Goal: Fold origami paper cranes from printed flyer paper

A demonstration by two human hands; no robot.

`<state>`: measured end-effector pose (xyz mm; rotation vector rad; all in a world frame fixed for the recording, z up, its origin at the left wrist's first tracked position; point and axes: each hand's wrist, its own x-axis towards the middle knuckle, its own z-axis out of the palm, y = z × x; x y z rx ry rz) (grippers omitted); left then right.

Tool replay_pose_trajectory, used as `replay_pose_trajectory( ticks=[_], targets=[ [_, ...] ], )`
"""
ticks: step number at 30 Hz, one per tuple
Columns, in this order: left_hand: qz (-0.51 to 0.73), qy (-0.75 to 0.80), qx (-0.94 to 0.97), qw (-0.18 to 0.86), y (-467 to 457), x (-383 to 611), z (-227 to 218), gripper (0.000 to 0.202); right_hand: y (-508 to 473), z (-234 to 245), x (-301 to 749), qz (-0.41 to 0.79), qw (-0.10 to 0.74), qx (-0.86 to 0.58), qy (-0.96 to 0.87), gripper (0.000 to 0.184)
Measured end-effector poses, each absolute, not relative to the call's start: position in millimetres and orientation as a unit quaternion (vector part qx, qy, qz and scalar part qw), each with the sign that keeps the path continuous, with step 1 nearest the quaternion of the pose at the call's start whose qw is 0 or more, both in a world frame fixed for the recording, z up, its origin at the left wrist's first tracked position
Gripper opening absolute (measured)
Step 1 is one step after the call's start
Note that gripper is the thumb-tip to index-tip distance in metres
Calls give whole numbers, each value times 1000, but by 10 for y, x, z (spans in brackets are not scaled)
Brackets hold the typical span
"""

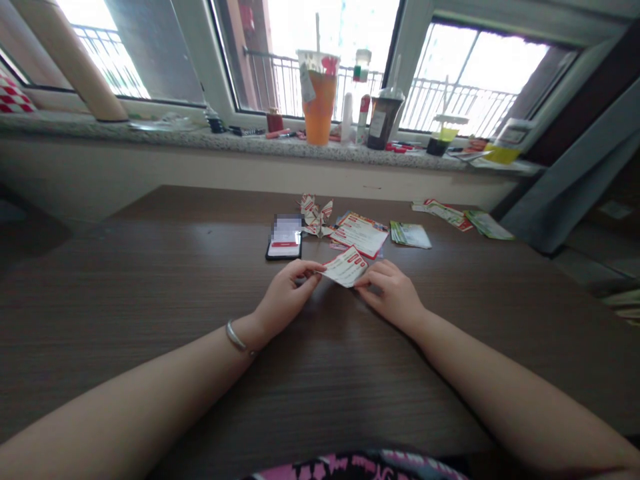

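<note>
A small sheet of printed paper (346, 268), white with red print, is held between my two hands just above the brown table. My left hand (293, 290) pinches its left corner between thumb and fingers. At its right edge, my right hand (393, 292) grips the paper with the fingertips. Behind it lies a stack of larger printed sheets (363, 233) with red edges. Folded paper cranes (317, 217) sit to the left of that stack. A phone (285, 240) with a lit screen lies beyond my left hand.
A pile of green and white cards (411, 235) lies right of the stack, and several loose leaflets (450, 215) are farther right. Along the granite windowsill (175, 137) stand an orange drink cup (318, 100), a dark drink cup (385, 117) and small bottles.
</note>
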<state>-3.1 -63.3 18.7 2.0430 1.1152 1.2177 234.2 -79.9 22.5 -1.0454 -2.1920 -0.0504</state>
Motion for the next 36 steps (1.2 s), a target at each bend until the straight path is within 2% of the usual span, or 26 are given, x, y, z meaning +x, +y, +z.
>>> replay_pose_trajectory(
  ticks=[5, 12, 14, 20, 22, 26, 29, 36],
  targets=[
    [426, 390, 748, 327, -675, -32, 257, 19, -772, 192, 2354, -36, 332, -370, -867, 7],
    [394, 430, 771, 256, -704, 13, 290, 8, -799, 250, 2341, -65, 361, -373, -852, 11],
    [409, 416, 772, 253, -710, 18, 280, 4, -816, 273, 2337, -77, 367, -384, -844, 17],
    [453, 375, 764, 266, -742, 25, 273, 22, -819, 263, 2341, -97, 374, -421, -820, 40],
    [462, 363, 770, 248, -743, 25, 273, 22, -805, 250, 2346, -89, 376, -422, -820, 44],
    [457, 336, 798, 201, -731, 14, 270, 16, -790, 249, 2356, -69, 367, -404, -835, 27],
    [462, 326, 806, 175, -737, -3, 286, 20, -795, 267, 2353, -50, 362, -377, -851, 16],
    [429, 320, 843, 44, -789, -31, 361, 15, -788, 252, 2337, -13, 334, -335, -881, 13]
  ],
)
